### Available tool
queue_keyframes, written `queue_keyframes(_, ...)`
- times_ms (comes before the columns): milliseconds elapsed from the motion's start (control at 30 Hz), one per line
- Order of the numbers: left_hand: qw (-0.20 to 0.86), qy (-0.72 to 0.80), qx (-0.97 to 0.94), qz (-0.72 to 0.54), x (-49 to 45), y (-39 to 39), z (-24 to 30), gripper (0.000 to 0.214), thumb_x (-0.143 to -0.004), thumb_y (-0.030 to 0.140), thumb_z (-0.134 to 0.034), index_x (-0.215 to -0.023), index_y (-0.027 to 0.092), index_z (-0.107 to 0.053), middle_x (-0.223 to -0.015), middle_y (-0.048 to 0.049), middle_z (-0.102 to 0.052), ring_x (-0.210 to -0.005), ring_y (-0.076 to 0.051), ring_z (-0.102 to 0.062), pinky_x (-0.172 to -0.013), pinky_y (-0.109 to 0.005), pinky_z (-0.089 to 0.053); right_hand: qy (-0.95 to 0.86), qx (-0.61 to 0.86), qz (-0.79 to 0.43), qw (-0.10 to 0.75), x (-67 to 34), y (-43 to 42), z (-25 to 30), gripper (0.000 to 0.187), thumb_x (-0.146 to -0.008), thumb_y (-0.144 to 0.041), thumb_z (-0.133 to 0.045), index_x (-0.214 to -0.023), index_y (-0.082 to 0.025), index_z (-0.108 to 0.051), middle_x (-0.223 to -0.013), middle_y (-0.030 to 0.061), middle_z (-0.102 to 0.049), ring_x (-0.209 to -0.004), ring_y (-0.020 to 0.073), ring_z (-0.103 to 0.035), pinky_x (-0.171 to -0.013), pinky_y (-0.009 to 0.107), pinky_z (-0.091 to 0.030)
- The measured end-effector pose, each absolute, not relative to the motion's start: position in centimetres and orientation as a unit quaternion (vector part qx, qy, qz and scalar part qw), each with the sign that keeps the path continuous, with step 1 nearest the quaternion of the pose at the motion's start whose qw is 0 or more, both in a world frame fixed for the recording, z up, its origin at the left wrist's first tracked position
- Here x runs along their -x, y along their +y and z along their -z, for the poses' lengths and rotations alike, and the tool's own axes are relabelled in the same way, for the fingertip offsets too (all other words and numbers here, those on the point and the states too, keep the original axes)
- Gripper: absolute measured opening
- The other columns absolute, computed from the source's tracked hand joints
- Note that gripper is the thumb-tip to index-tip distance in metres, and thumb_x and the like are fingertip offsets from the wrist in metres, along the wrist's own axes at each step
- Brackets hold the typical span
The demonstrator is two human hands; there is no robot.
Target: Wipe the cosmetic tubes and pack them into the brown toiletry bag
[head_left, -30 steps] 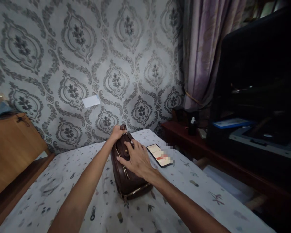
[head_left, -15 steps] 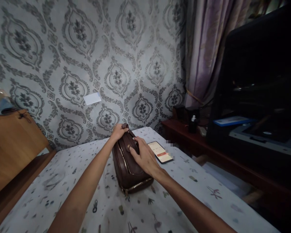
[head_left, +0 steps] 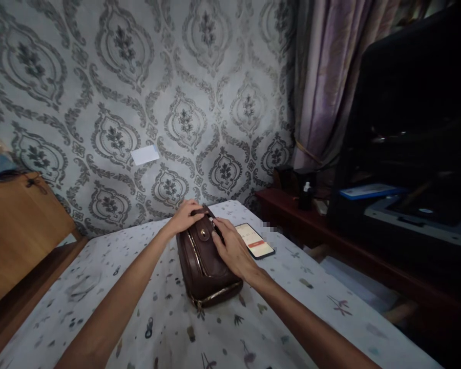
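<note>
A dark brown leather bag [head_left: 202,264] lies on the patterned bedsheet with brass-coloured zips and a round snap on its front. My left hand [head_left: 186,216] is closed over its top end, thumb lying across the front. Along the bag's right edge, my right hand [head_left: 232,248] holds the side with the thumb on the front panel and the fingers over the edge. A small shiny metal piece shows by the right fingertips; whether they pinch it I cannot tell. Just right of that hand lies a lit phone [head_left: 259,248].
Behind the bed [head_left: 292,318] stands a patterned wall with a white card [head_left: 145,155] on it. A wooden board [head_left: 23,230] is at the left. To the right are a dark red shelf [head_left: 280,205], a small bottle [head_left: 305,197] and a large black screen-like object [head_left: 407,118].
My left hand has slid from the top strap down onto the bag's upper left side. The right thumb has moved off the snap, uncovering it. The bag has barely moved.
</note>
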State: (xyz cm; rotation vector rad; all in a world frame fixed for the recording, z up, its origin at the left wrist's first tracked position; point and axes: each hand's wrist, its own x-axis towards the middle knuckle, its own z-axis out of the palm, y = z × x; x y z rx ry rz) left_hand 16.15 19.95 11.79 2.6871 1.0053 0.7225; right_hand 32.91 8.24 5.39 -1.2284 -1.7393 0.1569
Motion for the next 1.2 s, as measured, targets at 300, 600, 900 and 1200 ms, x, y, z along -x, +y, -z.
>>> queue_keyframes(300, 0.089, 0.294, -0.945, -0.111, -15.7, 20.7, -13.3, 0.022, -0.090, 0.025, -0.049, -0.103, 0.018, -0.064, -0.104, -0.0077, -0.053, -0.106, -0.024, -0.049, -0.097, -0.037, -0.040, -0.745, 0.591, -0.069, 0.302, -33.5, 8.1, -8.3, 0.046, -0.099, -0.034, -0.037, -0.140, -0.017, -0.052, -0.134, 0.0140, -0.056, -0.120, 0.0275, -0.055, -0.104, 0.043, -0.041)
queue_keyframes(600, 0.144, 0.255, -0.949, -0.114, -15.5, 21.3, -13.7, 0.018, -0.091, 0.032, -0.048, -0.095, 0.018, -0.059, -0.104, -0.0073, -0.048, -0.105, -0.023, -0.047, -0.101, -0.037, -0.038, -0.773, 0.594, -0.069, 0.210, -33.9, 9.2, -10.7, 0.049, -0.100, -0.047, -0.035, -0.138, -0.023, -0.054, -0.133, 0.0137, -0.058, -0.123, 0.0319, -0.053, -0.098, 0.045, -0.041)
queue_keyframes(900, 0.184, 0.288, -0.930, -0.137, -16.6, 20.8, -14.4, 0.031, -0.084, 0.047, -0.054, -0.073, 0.018, -0.054, -0.086, -0.0020, -0.048, -0.089, -0.019, -0.049, -0.084, -0.029, -0.042, -0.782, 0.574, -0.090, 0.225, -34.3, 9.3, -10.1, 0.048, -0.100, -0.046, -0.037, -0.139, -0.024, -0.052, -0.121, 0.0125, -0.063, -0.112, 0.0272, -0.061, -0.090, 0.036, -0.043)
queue_keyframes(1200, 0.177, 0.367, -0.909, -0.083, -18.3, 21.1, -14.7, 0.022, -0.076, 0.034, -0.058, -0.080, 0.014, -0.065, -0.070, 0.0011, -0.059, -0.067, -0.014, -0.054, -0.059, -0.022, -0.041, -0.735, 0.579, -0.089, 0.341, -33.4, 9.0, -8.4, 0.041, -0.099, -0.039, -0.044, -0.128, -0.017, -0.062, -0.118, 0.0119, -0.069, -0.108, 0.0231, -0.064, -0.092, 0.030, -0.042)
